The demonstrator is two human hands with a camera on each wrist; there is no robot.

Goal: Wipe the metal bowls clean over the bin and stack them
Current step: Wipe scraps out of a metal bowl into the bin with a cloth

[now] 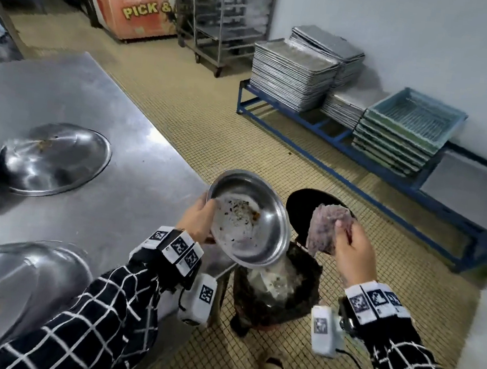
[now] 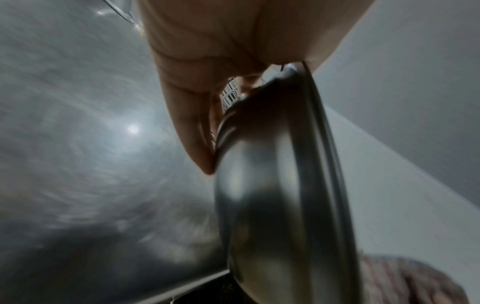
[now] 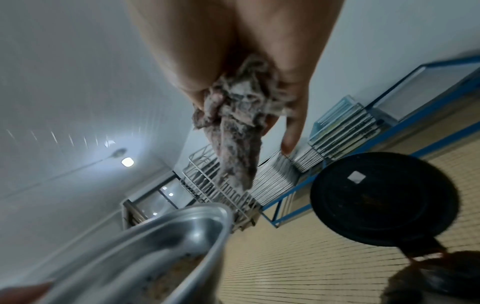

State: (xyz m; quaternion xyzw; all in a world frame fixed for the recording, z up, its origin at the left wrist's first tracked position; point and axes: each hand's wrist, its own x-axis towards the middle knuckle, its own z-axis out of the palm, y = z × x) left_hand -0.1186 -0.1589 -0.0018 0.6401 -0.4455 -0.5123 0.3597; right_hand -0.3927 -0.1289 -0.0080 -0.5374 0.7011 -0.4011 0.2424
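One bowl (image 1: 249, 220) tilted over the bin (image 1: 276, 288), still crumbed; left grip (image 1: 198, 220) pinches its rim, right grip (image 1: 353, 251) bunches the rag (image 1: 327, 227); more wait on the worktop (image 1: 132, 190)

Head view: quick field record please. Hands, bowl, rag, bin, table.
left hand: grips bowl rim
right hand: holds rag, apart from bowl
bowl: tilted over bin, food residue inside
rag: bunched, greyish-purple
bin: black liner, lid open, scraps inside
table: steel, other bowls upside down on it
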